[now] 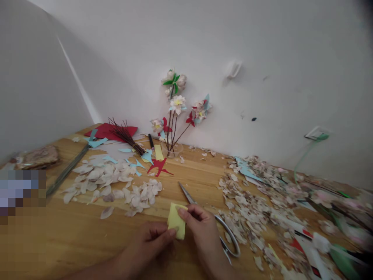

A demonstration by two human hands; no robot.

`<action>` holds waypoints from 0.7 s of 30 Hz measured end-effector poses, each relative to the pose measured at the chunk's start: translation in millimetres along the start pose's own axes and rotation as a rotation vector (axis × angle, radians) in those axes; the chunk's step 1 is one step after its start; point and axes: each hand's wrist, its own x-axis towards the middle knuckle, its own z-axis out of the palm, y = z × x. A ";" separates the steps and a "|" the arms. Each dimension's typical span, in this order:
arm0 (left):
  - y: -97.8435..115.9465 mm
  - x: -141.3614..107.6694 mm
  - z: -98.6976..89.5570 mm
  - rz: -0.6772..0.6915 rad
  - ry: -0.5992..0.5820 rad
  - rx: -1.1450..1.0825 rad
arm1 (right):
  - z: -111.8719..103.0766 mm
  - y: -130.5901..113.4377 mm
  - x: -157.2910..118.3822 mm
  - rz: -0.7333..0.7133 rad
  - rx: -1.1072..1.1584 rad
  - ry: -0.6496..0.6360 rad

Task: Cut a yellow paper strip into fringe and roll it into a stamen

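Observation:
A small folded piece of yellow paper [176, 221] is held up between both hands near the table's front. My left hand [155, 239] pinches its lower left edge, thumb in front. My right hand [201, 229] grips the upper right side, its thumb pressed on the face of the paper. Metal scissors [229, 229] lie on the wooden table [201, 171] just behind and beside my right hand. Their pointed blades reach toward the upper left, and the hand covers part of them.
Pale petals [107, 175] lie left, more petals [247, 198] right. Red paper scraps [159, 167] and a twig bundle [125, 138] lie farther back. Handmade flowers on twigs stand in a clear cup [175, 149] by the wall. A white-and-red tool [310, 249] sits at right with green-handled items.

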 end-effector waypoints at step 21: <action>-5.5 0.1 0.1 0.071 0.039 0.086 | -1.8 11.3 8.4 -0.032 -0.045 -0.063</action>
